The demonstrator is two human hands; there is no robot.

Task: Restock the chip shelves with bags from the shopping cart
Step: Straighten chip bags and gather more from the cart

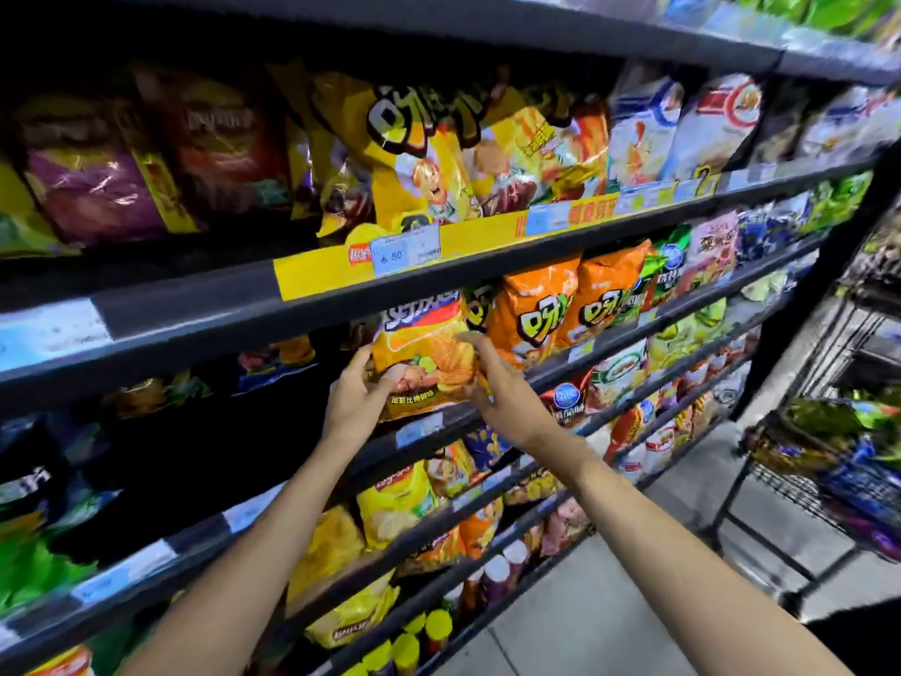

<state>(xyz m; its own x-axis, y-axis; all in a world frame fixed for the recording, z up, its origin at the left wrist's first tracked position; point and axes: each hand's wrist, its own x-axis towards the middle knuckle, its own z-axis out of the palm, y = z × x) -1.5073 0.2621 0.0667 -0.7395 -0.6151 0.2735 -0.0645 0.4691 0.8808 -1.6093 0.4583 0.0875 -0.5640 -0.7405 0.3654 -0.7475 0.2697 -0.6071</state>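
Your left hand (352, 400) and right hand (502, 390) both hold the orange chip bag (421, 361) just left of the orange bags (560, 309) on the shelf (429, 426), while more bags wait in the cart (829, 461).

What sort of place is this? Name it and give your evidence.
Most likely a supermarket snack aisle. Tiered shelves are packed with chip bags, price labels line the shelf edges, and a wire cart of bags stands on the right. Both hands hold an orange chip bag.

hands: 2 (352, 400) (502, 392) | held orange bag: 1 (421, 358) | shopping cart: 1 (829, 431)
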